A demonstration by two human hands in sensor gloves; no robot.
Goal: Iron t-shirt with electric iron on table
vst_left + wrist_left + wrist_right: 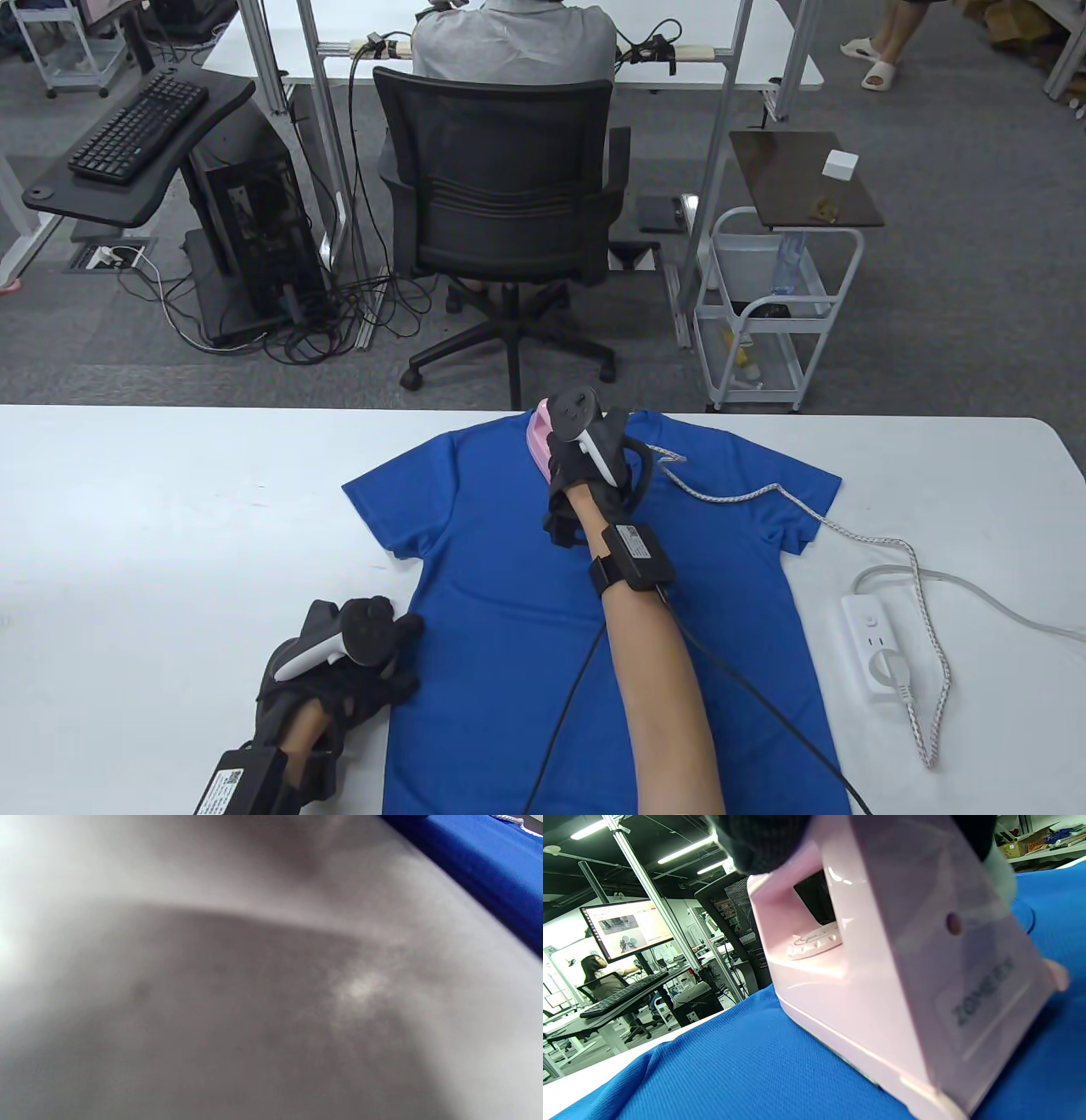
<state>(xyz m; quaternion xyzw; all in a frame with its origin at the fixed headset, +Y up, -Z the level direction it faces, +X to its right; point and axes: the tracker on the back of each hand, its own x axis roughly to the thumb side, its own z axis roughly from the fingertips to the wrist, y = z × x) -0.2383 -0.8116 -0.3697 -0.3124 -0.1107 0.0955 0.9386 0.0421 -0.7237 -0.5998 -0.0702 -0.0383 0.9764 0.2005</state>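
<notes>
Fingers of right hand (577, 463) gripping pink iron (882, 984) on smooth blue t-shirt (543, 594), left hand (339, 671) flat at hem

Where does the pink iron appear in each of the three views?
Table view: iron at the shirt's collar, mostly hidden under the right hand.
Left wrist view: not in it.
Right wrist view: iron fills the centre and right.
Shared landmark: the blue shirt.

Looks like an office-type lab: grey carpet, a mesh office chair (501, 195), a keyboard (136, 127) on a desk arm, aluminium-frame workstations, monitors and strip lights in the background.
</notes>
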